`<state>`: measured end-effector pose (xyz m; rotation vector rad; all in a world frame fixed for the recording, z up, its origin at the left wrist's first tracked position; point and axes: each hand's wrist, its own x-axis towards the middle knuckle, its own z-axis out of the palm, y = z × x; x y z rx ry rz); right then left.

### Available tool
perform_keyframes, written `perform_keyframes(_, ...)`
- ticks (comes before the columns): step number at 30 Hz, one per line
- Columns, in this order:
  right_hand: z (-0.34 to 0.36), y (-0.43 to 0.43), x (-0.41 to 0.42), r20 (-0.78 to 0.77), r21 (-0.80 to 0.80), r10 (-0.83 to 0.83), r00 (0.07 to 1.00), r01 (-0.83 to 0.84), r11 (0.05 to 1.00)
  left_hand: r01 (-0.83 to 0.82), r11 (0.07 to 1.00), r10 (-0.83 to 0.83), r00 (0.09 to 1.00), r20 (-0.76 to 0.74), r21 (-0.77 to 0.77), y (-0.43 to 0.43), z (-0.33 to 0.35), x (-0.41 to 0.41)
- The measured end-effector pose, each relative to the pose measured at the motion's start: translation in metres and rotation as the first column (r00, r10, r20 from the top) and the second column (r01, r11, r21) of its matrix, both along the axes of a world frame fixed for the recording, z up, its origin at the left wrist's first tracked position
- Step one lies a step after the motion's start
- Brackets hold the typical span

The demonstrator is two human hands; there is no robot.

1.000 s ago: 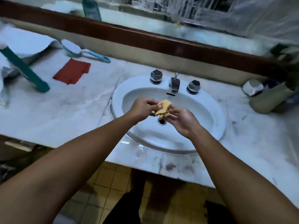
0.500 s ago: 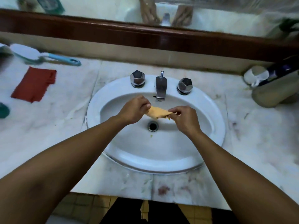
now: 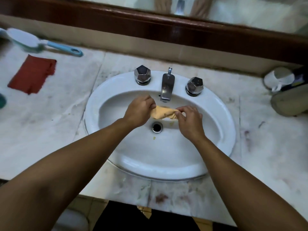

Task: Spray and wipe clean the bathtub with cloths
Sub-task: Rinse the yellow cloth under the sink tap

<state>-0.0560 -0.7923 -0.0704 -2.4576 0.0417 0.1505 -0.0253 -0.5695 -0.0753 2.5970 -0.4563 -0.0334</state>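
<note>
Left hand (image 3: pixel 139 111) and right hand (image 3: pixel 190 120) grip yellow cloth (image 3: pixel 164 112) over sink (image 3: pixel 221 114)

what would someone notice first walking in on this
The left hand and right hand pinch a small yellow cloth between them over the white sink, just in front of the faucet. Far left on the marble counter lie a red cloth and a blue-handled brush.
</note>
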Motion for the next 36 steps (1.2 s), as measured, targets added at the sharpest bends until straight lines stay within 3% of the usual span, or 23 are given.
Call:
perform_keyframes(2,0.000,0.001,0.001,-0.156,0.046,-0.026,0.987,0.034,0.998,0.040,0.998,-0.033,0.993,-0.110,0.058,0.000,-0.002,-0.001)
perform_keyframes(6,0.012,0.010,0.006,-0.359,0.362,-0.109,0.927,0.245,0.899,-0.017,0.999,0.008,0.959,-0.284,-0.031,0.004,0.006,0.003)
perform_keyframes(10,0.019,0.019,0.007,-0.482,0.464,-0.042,0.875,0.296,0.835,0.004,0.968,-0.167,0.759,-0.629,-0.252,0.005,0.019,0.006)
perform_keyframes(13,0.021,0.023,0.011,-0.517,0.508,-0.053,0.854,0.357,0.784,0.086,0.942,-0.291,0.691,-0.662,-0.324,-0.004,0.023,0.005)
perform_keyframes(17,0.021,0.020,0.013,-0.519,0.497,-0.074,0.851,0.371,0.784,0.065,0.944,-0.271,0.713,-0.647,-0.323,-0.015,0.016,0.010)
perform_keyframes(19,0.024,0.017,0.015,-0.403,0.394,-0.159,0.901,0.327,0.859,0.008,0.966,-0.171,0.768,-0.617,-0.258,-0.019,0.010,0.014)
perform_keyframes(21,0.029,0.014,0.020,-0.180,0.231,-0.290,0.940,0.326,0.917,-0.098,0.963,-0.077,0.791,-0.607,-0.251,-0.020,0.005,0.015)
perform_keyframes(24,0.037,0.008,0.031,0.159,-0.030,-0.352,0.922,0.361,0.932,-0.198,0.940,-0.026,0.774,-0.633,-0.280,-0.020,0.003,0.015)
perform_keyframes(26,0.039,0.004,0.044,0.280,-0.198,-0.323,0.904,0.383,0.902,-0.222,0.930,-0.018,0.768,-0.640,-0.292,-0.020,0.004,0.015)
perform_keyframes(31,0.041,-0.006,0.073,0.156,-0.525,-0.214,0.964,0.264,0.809,-0.331,0.878,-0.003,0.719,-0.695,-0.346,-0.024,0.006,0.018)
perform_keyframes(36,0.033,-0.012,0.089,0.051,-0.564,-0.131,0.990,0.137,0.815,-0.479,0.767,-0.033,0.634,-0.773,-0.426,-0.029,0.015,0.019)
